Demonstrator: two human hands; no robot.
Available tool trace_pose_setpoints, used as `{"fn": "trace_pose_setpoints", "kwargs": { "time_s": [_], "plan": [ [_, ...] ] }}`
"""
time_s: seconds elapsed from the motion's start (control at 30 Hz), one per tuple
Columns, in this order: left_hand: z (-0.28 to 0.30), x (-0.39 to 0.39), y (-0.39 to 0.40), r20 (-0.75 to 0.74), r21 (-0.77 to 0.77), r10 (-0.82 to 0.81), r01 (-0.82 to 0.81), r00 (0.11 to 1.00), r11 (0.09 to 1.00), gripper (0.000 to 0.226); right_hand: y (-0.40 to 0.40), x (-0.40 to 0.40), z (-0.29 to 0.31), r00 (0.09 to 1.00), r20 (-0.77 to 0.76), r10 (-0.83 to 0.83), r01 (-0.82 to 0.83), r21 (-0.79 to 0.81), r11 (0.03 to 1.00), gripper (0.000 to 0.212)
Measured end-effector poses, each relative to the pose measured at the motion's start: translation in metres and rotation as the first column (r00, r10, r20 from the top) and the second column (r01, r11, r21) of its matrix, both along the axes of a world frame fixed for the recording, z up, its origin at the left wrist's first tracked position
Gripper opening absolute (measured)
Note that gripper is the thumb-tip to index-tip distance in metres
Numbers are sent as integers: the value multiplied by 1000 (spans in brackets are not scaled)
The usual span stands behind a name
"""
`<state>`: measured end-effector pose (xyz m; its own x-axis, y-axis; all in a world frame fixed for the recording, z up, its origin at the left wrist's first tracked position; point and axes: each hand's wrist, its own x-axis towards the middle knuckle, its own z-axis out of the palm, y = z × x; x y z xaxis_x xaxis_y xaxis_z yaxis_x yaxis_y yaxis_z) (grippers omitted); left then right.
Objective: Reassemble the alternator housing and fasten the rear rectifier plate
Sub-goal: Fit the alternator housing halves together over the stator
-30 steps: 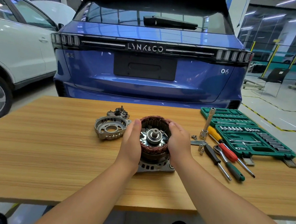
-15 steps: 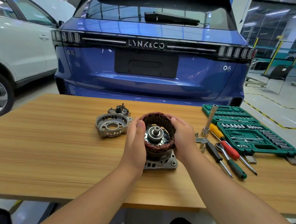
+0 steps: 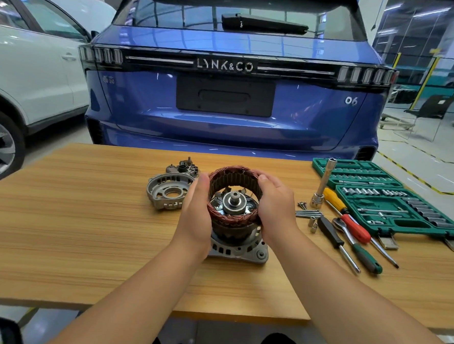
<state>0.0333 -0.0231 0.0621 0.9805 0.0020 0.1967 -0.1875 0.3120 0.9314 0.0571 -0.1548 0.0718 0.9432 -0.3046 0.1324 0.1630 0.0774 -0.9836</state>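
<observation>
Here, the blue car (image 3: 232,113) beyond the table (image 3: 57,241) reads "LYNK&CO" across its tailgate, with "06" at the right. On the table, far left of centre, the rear housing (image 3: 167,192) lies with the rectifier plate (image 3: 183,167) just behind it. The left hand (image 3: 195,217) and right hand (image 3: 275,204) curl around opposite sides of the copper-wound stator (image 3: 235,196), holding it over the rotor (image 3: 234,202) seated in the front housing (image 3: 238,248). Screwdrivers (image 3: 350,224) and a green socket set (image 3: 394,206) lie at right.
</observation>
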Motion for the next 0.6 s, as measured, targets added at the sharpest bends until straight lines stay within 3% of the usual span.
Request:
{"fn": "trace_pose_setpoints", "kwargs": {
  "time_s": [0.13, 0.3, 0.6],
  "plan": [
    [-6, -1, -1, -12, -28, -21, 21, 1000, 999, 99, -1, 1, -3, 1000, -23, -3, 2, -20, 1000, 31],
    [-8, -2, 0, -20, 1, 7, -7, 1000, 1000, 79, 0, -2, -6, 1000, -5, 9, -9, -28, 1000, 35],
    [-7, 1, 0, -51, -6, -18, 18, 999, 1000, 89, 0, -2, -7, 999, -34, -1, 1, -9, 1000, 36]
  ]
}}
